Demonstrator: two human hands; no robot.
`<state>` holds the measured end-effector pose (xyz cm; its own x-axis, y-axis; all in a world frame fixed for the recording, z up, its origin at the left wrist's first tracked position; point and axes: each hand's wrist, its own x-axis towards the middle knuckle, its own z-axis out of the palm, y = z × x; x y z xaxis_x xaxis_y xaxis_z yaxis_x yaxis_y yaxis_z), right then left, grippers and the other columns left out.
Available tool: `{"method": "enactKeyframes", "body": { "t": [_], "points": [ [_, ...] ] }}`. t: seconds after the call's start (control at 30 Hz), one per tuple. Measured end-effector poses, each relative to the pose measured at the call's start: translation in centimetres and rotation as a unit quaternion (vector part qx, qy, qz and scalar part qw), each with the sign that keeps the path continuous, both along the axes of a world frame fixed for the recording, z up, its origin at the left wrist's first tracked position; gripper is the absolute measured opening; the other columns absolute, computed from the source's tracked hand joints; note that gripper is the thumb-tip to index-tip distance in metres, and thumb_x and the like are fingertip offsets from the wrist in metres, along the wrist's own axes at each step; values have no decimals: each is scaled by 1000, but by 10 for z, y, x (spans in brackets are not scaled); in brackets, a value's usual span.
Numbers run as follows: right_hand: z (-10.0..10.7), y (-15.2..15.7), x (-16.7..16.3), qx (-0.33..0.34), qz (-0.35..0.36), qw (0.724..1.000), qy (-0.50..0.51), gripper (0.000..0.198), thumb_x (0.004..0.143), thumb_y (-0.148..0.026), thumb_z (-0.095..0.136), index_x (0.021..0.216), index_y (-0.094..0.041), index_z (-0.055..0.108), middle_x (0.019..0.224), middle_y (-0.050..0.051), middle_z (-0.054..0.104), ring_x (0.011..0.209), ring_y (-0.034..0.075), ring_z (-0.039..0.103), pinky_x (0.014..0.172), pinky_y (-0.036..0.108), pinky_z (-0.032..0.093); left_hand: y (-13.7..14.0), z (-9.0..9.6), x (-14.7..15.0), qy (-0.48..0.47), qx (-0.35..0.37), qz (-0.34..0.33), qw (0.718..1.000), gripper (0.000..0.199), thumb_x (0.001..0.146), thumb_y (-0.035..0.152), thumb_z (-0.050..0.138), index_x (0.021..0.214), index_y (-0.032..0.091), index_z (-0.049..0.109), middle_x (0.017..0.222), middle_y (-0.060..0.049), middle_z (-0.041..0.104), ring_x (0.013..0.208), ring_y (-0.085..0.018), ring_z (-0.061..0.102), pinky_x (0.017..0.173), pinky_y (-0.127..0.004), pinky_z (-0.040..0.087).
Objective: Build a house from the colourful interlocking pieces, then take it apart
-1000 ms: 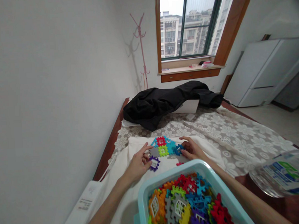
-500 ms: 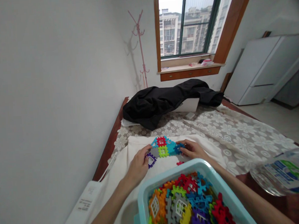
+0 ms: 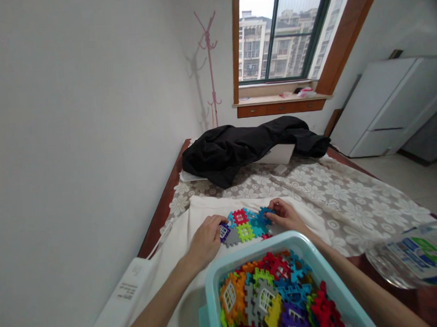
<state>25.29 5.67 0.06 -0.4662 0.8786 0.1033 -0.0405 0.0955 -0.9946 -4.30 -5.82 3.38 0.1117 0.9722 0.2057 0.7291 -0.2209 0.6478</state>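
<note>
Interlocking plastic building blocks lie joined on the white cloth: a red window block (image 3: 240, 217), a lime green window block (image 3: 246, 232), a grey block (image 3: 232, 237) and light blue pieces (image 3: 256, 225). My left hand (image 3: 206, 237) has its fingers closed at a purple window block (image 3: 224, 232), which sits against the grey block's left side. At the other end, my right hand (image 3: 286, 215) pinches a dark blue block (image 3: 265, 214) touching the light blue part. A red piece (image 3: 266, 236) is partly hidden behind the tub's rim.
A light blue tub (image 3: 245, 252) full of mixed blocks stands close in front of me. To the right is a clear plastic container (image 3: 414, 255). Black cloth (image 3: 254, 144) lies across the patterned tablecloth (image 3: 352, 200); a white box-like item (image 3: 118, 303) is at left.
The purple block has moved up beside the grey block with my left hand. The joined blocks have turned, their right end higher. My right hand stays on the dark blue block, slightly raised.
</note>
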Motion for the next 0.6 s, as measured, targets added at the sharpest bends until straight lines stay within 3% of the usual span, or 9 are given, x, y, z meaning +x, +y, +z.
{"method": "enactKeyframes", "body": {
  "t": [0.1,0.27,0.43,0.6],
  "points": [
    [15,8,-14,-19,6,999,30,45,78,-51,84,97,-24,53,76,-4,61,63,13,57,60,26,48,0,-1,0,19,-5,-32,999,52,87,2,41,126,23,68,121,-8,73,112,-26,61,103,-44,47],
    [37,39,-59,39,109,992,-54,37,83,-46,78,107,-21,65,79,-1,66,65,14,59,60,27,48,1,-4,0,69,12,-96,993,77,75,-5,42,142,28,61,141,-5,67,112,-28,59,102,-45,47],
    [24,63,-88,139,150,972,-113,25,84,-39,75,97,-18,73,90,5,74,78,19,66,71,31,51,-1,-2,-1,89,12,-109,990,77,72,-4,45,139,29,65,144,-5,64,115,-28,59,105,-45,46],
    [7,69,-85,145,122,976,-108,24,89,-36,70,105,-19,76,98,8,77,87,24,69,79,35,53,-2,1,0,93,5,-107,990,75,74,-4,45,138,29,66,144,-3,64,118,-26,58,107,-44,46]
  ]
}}
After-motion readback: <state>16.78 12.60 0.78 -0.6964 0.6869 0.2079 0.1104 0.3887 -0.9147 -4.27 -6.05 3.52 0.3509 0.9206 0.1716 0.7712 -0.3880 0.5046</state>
